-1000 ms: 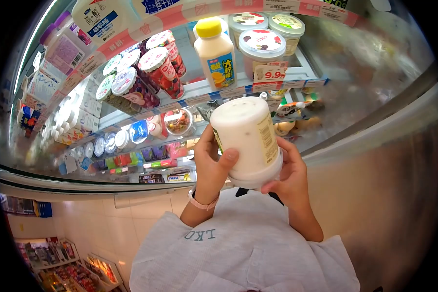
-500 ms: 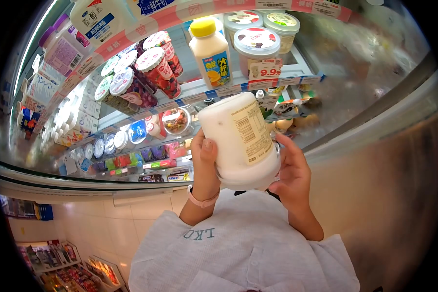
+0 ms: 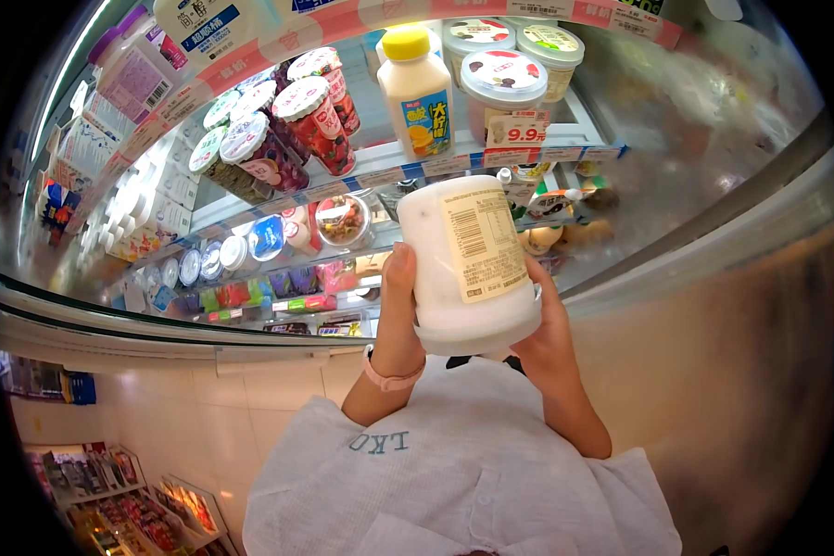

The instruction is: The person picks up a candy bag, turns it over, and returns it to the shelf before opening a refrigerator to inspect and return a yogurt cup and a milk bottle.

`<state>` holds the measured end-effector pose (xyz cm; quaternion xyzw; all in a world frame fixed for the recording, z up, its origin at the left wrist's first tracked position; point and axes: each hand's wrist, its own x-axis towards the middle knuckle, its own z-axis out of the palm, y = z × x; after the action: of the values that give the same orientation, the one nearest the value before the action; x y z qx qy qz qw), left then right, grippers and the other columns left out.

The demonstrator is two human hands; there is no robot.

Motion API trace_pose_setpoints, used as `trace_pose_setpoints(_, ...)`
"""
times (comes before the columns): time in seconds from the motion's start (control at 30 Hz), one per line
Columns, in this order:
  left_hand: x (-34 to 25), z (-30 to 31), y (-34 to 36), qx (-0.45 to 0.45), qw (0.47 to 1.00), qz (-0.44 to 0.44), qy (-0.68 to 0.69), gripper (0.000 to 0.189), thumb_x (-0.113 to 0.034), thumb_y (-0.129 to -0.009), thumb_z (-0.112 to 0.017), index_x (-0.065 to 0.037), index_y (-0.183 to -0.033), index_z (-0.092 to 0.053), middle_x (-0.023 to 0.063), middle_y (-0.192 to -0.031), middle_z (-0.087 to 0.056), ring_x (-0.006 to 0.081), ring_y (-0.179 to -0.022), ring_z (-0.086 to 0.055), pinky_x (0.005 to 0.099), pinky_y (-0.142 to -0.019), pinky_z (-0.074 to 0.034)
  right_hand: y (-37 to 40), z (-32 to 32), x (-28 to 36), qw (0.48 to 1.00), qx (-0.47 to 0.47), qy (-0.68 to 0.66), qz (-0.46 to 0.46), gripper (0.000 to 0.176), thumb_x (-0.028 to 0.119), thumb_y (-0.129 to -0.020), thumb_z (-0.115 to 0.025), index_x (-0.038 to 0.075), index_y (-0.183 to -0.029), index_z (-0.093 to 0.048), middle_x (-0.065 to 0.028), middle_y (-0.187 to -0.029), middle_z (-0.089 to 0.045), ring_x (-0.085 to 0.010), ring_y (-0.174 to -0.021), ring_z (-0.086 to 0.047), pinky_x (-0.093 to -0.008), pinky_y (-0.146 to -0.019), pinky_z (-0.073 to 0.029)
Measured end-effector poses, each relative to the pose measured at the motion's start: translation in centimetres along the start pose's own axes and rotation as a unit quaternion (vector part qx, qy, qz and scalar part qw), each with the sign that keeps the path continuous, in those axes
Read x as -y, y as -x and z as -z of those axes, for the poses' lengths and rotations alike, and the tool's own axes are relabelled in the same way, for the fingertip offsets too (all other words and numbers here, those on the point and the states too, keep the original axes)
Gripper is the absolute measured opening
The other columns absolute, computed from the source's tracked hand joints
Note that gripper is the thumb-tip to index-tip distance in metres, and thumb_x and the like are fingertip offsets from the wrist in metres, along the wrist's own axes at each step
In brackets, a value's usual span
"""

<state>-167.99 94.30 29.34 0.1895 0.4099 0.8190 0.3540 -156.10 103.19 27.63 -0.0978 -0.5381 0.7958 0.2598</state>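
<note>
A large white plastic tub [image 3: 433, 278] is held between my two hands in front of my chest. Its cream label [image 3: 487, 243] with a barcode and small print faces me. From the left side, my left hand [image 3: 399, 301] grips the tub, thumb along its wall and the other fingers mostly hidden. My right hand [image 3: 549, 324] is wrapped around the lower right side, its fingers partly behind the tub. Just beyond stands a white bottle with a yellow cap [image 3: 417, 97] on the chilled shelf.
Fruit cups [image 3: 315, 120] and round lidded tubs [image 3: 503, 79] stand on the shelf beyond, by a 9.9 price tag [image 3: 517, 130]. Lower shelves hold more cups. The cooler's front edge [image 3: 157, 334] runs between me and the shelves. Snack racks [image 3: 111, 500] stand at lower left.
The tub has turned so its label faces me more squarely, and it has shifted slightly right. My right fingers have moved from its side edge to a fuller hold around it.
</note>
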Motion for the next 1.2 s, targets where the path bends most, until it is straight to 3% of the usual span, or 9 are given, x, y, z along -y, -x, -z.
trace_pose_setpoints(0.1, -0.1, -0.4, 0.0, 0.005, 1.0, -0.006, 0.02, 0.045, -0.041, -0.09, -0.039, -0.004, -0.114, -0.047, 0.0083, -0.105, -0.055, 0.0143, -0.091, -0.056, 0.027, -0.075, -0.046, 0.5, 0.4, -0.4, 1.0, 0.001, -0.028, -0.014, 0.075, 0.018, -0.077, -0.067, 0.002, -0.134, -0.02, -0.0092, -0.13, -0.035, -0.0191, -0.118, -0.038, -0.0313, -0.094, -0.035)
trace_pose_setpoints(0.3, 0.5, -0.1, 0.0, 0.005, 1.0, -0.024, -0.019, 0.044, -0.04, -0.09, -0.04, -0.003, -0.113, -0.047, 0.0086, -0.103, -0.056, 0.0139, -0.087, -0.057, 0.027, -0.071, -0.048, 0.7, 0.3, -0.3, 0.997, 0.033, -0.055, -0.032, 0.089, 0.056, -0.076, -0.055, 0.001, -0.135, -0.018, -0.007, -0.13, -0.034, -0.0163, -0.119, -0.035, -0.031, -0.095, -0.032)
trace_pose_setpoints(0.37, 0.5, 0.2, 0.1, 0.011, 0.998, -0.03, -0.054, 0.043, -0.039, -0.09, -0.04, -0.002, -0.112, -0.047, 0.0089, -0.103, -0.056, 0.0139, -0.087, -0.057, 0.0267, -0.07, -0.048, 0.8, 0.4, -0.3, 0.993, 0.047, -0.099, -0.045, 0.09, 0.06, -0.075, -0.051, 0.005, -0.136, -0.015, -0.0065, -0.132, -0.033, -0.018, -0.122, -0.032, -0.0338, -0.097, -0.032)
trace_pose_setpoints(0.47, 0.6, -0.6, 0.2, -0.04, 0.998, -0.01, -0.046, 0.066, -0.053, -0.078, -0.054, 0.004, -0.11, -0.046, 0.0103, -0.098, -0.057, 0.0124, -0.085, -0.057, 0.0236, -0.07, -0.048, 1.0, 0.1, -0.4, 0.989, 0.044, -0.127, -0.055, 0.09, 0.067, -0.073, -0.043, 0.011, -0.137, -0.013, -0.0063, -0.135, -0.03, -0.0205, -0.124, -0.031, -0.0372, -0.097, -0.034)
trace_pose_setpoints(0.7, -0.7, -1.5, 0.2, -0.006, 0.992, -0.061, -0.111, 0.078, -0.055, -0.068, -0.063, 0.006, -0.112, -0.046, 0.0111, -0.101, -0.056, 0.0148, -0.089, -0.056, 0.0253, -0.075, -0.046, 1.3, 1.0, -1.5, 0.956, 0.136, -0.211, -0.149, 0.093, 0.077, -0.069, -0.03, 0.015, -0.137, -0.013, -0.0097, -0.136, -0.027, -0.0295, -0.118, -0.039, -0.048, -0.086, -0.043)
trace_pose_setpoints(0.8, -1.0, -1.7, 0.3, 0.003, 0.989, -0.061, -0.131, 0.079, -0.055, -0.067, -0.065, 0.006, -0.113, -0.045, 0.0115, -0.102, -0.056, 0.0157, -0.092, -0.055, 0.0265, -0.078, -0.045, 1.4, 0.5, -1.5, 0.951, 0.099, -0.247, -0.157, 0.094, 0.077, -0.068, -0.032, 0.015, -0.136, -0.015, -0.0105, -0.136, -0.028, -0.0318, -0.116, -0.041, -0.0515, -0.081, -0.045)
trace_pose_setpoints(1.0, -1.2, -1.7, 0.1, 0.056, 0.987, -0.055, -0.139, 0.077, -0.054, -0.07, -0.062, 0.006, -0.116, -0.045, 0.011, -0.106, -0.055, 0.0165, -0.098, -0.052, 0.0278, -0.085, -0.041, 1.8, 0.9, -1.7, 0.956, 0.04, -0.254, -0.143, 0.09, 0.069, -0.069, -0.048, 0.015, -0.136, -0.019, -0.0075, -0.136, -0.029, -0.0259, -0.121, -0.036, -0.0454, -0.095, -0.036)
trace_pose_setpoints(1.1, -1.2, -1.1, -0.3, 0.09, 0.985, -0.049, -0.141, 0.071, -0.051, -0.076, -0.058, 0.005, -0.117, -0.045, 0.0098, -0.107, -0.055, 0.0154, -0.1, -0.051, 0.0272, -0.086, -0.039, 2.3, 0.4, -1.8, 0.947, -0.011, -0.306, -0.092, 0.099, 0.052, -0.057, -0.074, 0.009, -0.131, -0.024, -0.0049, -0.128, -0.038, -0.0183, -0.119, -0.038, -0.0364, -0.095, -0.038)
trace_pose_setpoints(1.2, -0.9, -1.6, -0.4, 0.085, 0.985, -0.066, -0.138, 0.065, -0.048, -0.08, -0.053, 0.005, -0.117, -0.046, 0.0088, -0.107, -0.055, 0.014, -0.099, -0.05, 0.0258, -0.085, -0.039, 2.3, -0.2, -1.1, 0.957, -0.086, -0.268, -0.067, 0.107, 0.048, -0.045, -0.082, 0.005, -0.124, -0.024, -0.0047, -0.12, -0.042, -0.0165, -0.114, -0.041, -0.0331, -0.093, -0.04)
